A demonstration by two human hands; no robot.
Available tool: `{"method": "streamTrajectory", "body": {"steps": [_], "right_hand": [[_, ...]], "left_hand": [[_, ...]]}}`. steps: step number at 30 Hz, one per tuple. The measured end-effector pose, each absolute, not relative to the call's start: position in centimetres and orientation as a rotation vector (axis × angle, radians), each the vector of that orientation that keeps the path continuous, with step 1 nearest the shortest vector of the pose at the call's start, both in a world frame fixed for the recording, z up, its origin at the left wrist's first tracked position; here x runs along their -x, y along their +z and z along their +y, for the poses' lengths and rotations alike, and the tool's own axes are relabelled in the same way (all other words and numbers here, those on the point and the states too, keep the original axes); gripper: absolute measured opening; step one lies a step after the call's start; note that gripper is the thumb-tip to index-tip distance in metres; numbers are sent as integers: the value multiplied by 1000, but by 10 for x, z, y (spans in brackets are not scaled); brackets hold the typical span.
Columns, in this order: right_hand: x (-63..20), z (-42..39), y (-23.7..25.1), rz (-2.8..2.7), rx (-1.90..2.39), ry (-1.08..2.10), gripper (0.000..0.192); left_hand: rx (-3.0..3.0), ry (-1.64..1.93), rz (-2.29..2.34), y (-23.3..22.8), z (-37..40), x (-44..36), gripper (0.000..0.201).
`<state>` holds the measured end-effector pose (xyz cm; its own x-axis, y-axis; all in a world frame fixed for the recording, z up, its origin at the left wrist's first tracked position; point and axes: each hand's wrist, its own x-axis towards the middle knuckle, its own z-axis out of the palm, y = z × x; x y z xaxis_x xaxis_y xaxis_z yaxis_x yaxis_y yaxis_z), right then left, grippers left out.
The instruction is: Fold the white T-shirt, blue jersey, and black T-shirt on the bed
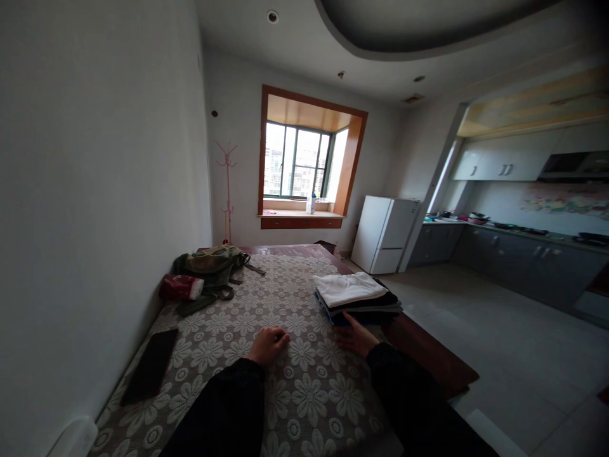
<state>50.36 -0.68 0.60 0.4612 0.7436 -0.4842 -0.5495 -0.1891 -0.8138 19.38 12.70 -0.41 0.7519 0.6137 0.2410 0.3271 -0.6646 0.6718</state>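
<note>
Inspecting the scene from the head view, we found a bed against the left wall, covered by a spread with a pale flower pattern, and it carried everything we noted. Beyond it stood a white refrigerator near the window, with a kitchen counter running along the right side of the room. On the far left part of the bed lay an olive backpack, slumped, with a red and white pouch touching its near side. At the right edge of the bed sat a pile of folded clothes, a white garment on top, darker ones beneath and a blue layer at the bottom. A dark flat item, possibly a tablet or case, lay near the left edge, well apart from the pile.

We recorded the right hand with its grip apart, fingers spread flat, touching the near lower edge of the pile. We recorded the left hand resting on the spread just beside the pile's near left, its grip loosely curled together and clamped on nothing. Both forearms wore dark sleeves.
</note>
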Motion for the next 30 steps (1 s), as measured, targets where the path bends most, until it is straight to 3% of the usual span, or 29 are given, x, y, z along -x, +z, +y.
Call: {"method": "streamTrajectory", "body": {"steps": [6, 12, 22, 30], "right_hand": [[-508, -11, 7, -185, 1175, 1295, 42], [-506, -4, -3, -50, 980, 1120, 8], [-513, 7, -2, 65, 904, 1028, 30], [-515, 23, 14, -58, 972, 1011, 36]], "left_hand": [[-2342, 609, 698, -4, 127, -194, 34], [-2339, 602, 697, -5, 127, -193, 35], [-2320, 610, 702, -5, 127, -194, 34], [-2316, 611, 699, -7, 128, -194, 35]]}}
